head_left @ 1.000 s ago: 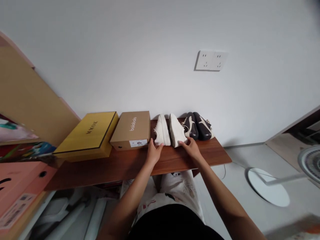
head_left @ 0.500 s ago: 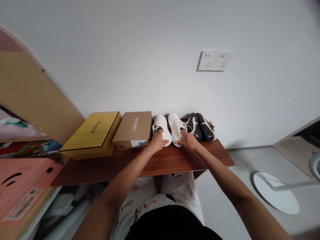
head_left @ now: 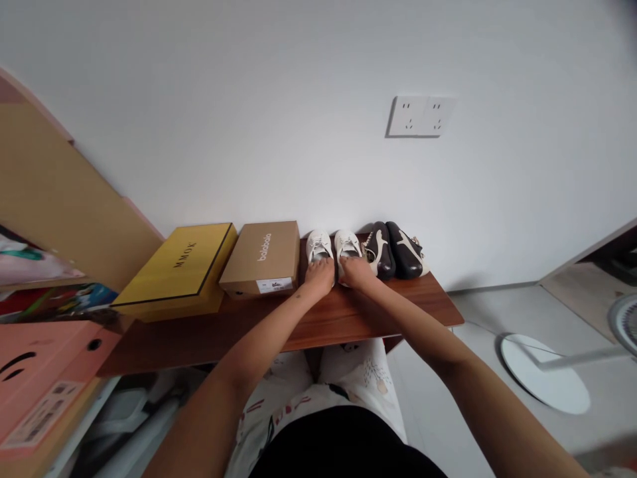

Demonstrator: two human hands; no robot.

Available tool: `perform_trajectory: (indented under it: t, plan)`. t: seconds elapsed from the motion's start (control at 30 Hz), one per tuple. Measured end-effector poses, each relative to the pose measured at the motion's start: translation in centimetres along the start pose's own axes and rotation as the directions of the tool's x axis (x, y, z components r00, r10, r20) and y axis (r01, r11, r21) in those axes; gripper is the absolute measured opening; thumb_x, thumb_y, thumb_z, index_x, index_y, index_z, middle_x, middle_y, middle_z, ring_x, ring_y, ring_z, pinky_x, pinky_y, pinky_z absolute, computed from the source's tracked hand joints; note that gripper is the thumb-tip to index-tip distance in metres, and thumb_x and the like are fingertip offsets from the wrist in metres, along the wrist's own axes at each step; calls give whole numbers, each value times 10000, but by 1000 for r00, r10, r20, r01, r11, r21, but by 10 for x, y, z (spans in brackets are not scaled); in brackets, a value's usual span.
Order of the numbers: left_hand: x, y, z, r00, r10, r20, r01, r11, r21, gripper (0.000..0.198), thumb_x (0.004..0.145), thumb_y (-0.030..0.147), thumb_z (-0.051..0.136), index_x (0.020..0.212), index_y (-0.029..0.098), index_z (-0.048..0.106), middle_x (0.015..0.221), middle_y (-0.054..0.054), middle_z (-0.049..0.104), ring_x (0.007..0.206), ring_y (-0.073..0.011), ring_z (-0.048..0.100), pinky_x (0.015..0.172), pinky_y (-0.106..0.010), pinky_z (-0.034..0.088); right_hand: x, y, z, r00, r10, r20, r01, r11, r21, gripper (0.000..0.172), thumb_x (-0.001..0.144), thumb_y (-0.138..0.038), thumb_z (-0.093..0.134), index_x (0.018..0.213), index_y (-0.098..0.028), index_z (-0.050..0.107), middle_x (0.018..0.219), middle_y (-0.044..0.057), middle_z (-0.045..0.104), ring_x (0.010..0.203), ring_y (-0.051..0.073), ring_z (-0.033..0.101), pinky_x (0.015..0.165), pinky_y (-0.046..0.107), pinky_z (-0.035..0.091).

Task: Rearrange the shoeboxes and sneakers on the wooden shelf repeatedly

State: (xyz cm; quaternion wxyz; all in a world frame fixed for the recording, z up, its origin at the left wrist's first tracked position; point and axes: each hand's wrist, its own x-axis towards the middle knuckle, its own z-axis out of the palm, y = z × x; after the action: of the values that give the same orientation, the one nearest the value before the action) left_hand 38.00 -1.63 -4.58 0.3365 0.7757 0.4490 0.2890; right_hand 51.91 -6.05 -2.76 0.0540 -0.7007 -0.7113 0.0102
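Two white lace-up sneakers stand side by side on a brown wooden shelf (head_left: 323,325), toes toward the wall. My left hand (head_left: 320,275) is closed around the heel of the left white sneaker (head_left: 318,240), its fingertips at the shoe's opening. At the heel of the right white sneaker (head_left: 346,239), my right hand (head_left: 356,271) grips in the same way. Both hands hide the heels. Just right of them sits a pair of dark sneakers (head_left: 405,249) with cream stripes, close to my right hand.
Left of the white sneakers lie a brown shoebox (head_left: 266,251) and a yellow box (head_left: 182,262). A pink box (head_left: 44,372) stands at the lower left. A wall socket (head_left: 421,116) is above the shelf, and a fan's round white base (head_left: 545,372) rests on the floor at right.
The white sneakers, tilted on their sides before, now sit upright with their openings facing up. Both hands have turned with them, and the right sneaker is more nearly parallel to the left one.
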Motion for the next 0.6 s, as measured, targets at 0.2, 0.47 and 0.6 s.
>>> perform_trajectory:
  t: [0.2,0.47,0.6]
  plan:
    - [-8,8,-4,1000,18,-6,-18,1000,-5,362,632,56,806,884,189,583,1169,-176,609,1340,-408,424,1194,-512,174,-21,20,4,981,-37,-190,60,991,118,412,843,-302,687,1213,-140,607,1232,183,641,1151,333,573,1016,429,414]
    - [-7,45,36,975,218,43,-213,972,-98,434,780,139,694,1199,191,597,1294,-170,582,1309,-332,489,1136,-421,309,-72,132,9,743,475,-472,-265,856,444,431,939,-365,499,1270,-98,572,1256,228,604,1235,340,506,1076,496,374]
    - [5,67,81,991,120,54,-111,981,-157,514,806,189,695,1296,156,542,1405,-210,537,1365,-336,464,1139,-424,311,-80,182,10,691,666,-279,-418,684,598,578,849,-456,636,1263,-56,583,1235,243,630,1207,355,553,1051,497,411]
